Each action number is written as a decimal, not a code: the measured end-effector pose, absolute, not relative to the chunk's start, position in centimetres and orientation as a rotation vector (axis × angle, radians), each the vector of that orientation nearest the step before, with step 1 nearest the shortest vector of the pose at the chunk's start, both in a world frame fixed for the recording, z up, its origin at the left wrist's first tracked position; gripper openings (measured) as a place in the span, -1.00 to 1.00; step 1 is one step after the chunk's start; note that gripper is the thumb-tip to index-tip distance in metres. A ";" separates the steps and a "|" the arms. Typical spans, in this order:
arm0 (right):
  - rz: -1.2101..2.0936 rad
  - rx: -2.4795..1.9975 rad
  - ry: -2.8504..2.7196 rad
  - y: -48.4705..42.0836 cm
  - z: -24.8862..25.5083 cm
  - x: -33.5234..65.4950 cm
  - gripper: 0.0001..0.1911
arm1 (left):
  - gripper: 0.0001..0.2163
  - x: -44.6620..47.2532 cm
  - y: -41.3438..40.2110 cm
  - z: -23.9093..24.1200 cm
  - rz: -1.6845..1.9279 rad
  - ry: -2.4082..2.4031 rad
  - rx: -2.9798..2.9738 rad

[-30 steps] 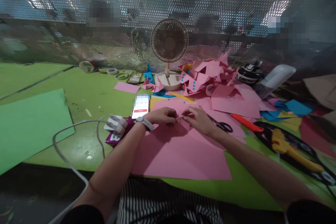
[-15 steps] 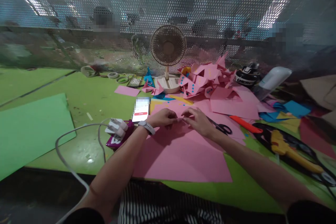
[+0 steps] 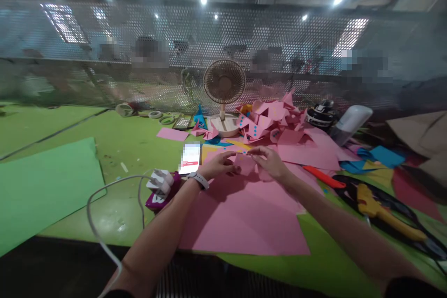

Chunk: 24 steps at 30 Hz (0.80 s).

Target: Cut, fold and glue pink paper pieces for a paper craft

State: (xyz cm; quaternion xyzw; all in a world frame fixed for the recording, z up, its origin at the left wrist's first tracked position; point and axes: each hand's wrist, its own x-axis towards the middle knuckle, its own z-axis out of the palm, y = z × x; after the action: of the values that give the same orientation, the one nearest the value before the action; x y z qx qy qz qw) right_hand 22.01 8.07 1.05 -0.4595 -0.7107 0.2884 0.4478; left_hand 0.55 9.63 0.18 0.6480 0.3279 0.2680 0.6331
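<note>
My left hand (image 3: 220, 164), with a white watch on the wrist, and my right hand (image 3: 269, 163) meet over a large pink paper sheet (image 3: 244, 214) on the green table (image 3: 122, 139). Between them they hold a small folded pink paper piece (image 3: 245, 164), lifted a little off the sheet. Both hands have their fingers pinched on its edges. A phone (image 3: 190, 158) with a lit screen lies just left of my left hand.
A small fan (image 3: 224, 88) stands behind a heap of folded pink paper shapes (image 3: 272, 118). An orange cutter (image 3: 323, 176) and a yellow glue gun (image 3: 380, 205) lie to the right, a white charger with cable (image 3: 159, 181) and a green sheet (image 3: 42, 186) to the left. A perforated metal screen closes the back.
The camera has tilted upward, so the table sits lower in view. My hands have raised the small pink piece slightly off the large sheet.
</note>
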 end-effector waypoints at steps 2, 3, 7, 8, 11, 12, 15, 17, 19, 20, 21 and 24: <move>0.697 -1.131 -1.742 8.2 1.9 22.5 -0.79 | -0.40 0.5 9.8 -0.1 0.620 0.796 1.453; 0.701 -1.126 -1.730 8.2 2.7 23.0 -0.78 | -0.41 0.5 9.9 -0.1 0.619 0.811 1.438; 0.750 -1.034 -1.606 7.4 7.8 26.7 -0.79 | -0.46 0.4 9.9 -0.1 0.607 0.870 1.415; 0.742 -0.996 -1.563 7.0 9.2 27.9 -0.78 | -0.46 0.4 9.9 0.0 0.601 0.884 1.421; 0.715 -0.931 -1.369 5.3 12.7 32.0 -0.79 | -0.48 0.4 9.9 0.1 0.613 0.864 1.429; 0.668 -0.950 -1.306 4.6 13.3 33.5 -0.81 | -0.50 0.4 9.8 0.1 0.622 0.842 1.426; 0.503 -1.080 -1.224 1.9 13.2 38.6 -0.79 | -0.53 0.5 9.9 0.2 0.671 0.813 1.408; 0.411 -1.350 -1.330 -0.2 11.4 42.4 -0.74 | -0.55 0.5 9.9 0.3 0.688 0.843 1.382; 0.381 -1.704 -1.523 -2.4 8.4 46.4 -0.74 | -0.55 0.5 10.0 0.3 0.680 0.880 1.354; 0.315 -1.868 -1.576 -3.4 6.6 48.2 -0.72 | -0.55 0.5 10.0 0.3 0.677 0.897 1.342; 0.257 -2.013 -1.659 -4.3 4.7 49.8 -0.63 | -0.55 0.5 10.1 0.2 0.680 0.909 1.332; 0.254 -2.235 -1.787 -6.5 -0.6 52.5 -0.64 | -0.57 0.6 10.3 0.0 0.720 0.932 1.311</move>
State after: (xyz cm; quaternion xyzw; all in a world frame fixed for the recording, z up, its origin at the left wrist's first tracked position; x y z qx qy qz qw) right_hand 52.50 -6.53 -0.58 -0.7711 -0.6163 0.0876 0.1340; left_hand 0.60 10.29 0.02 0.5738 0.4080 0.3151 0.6363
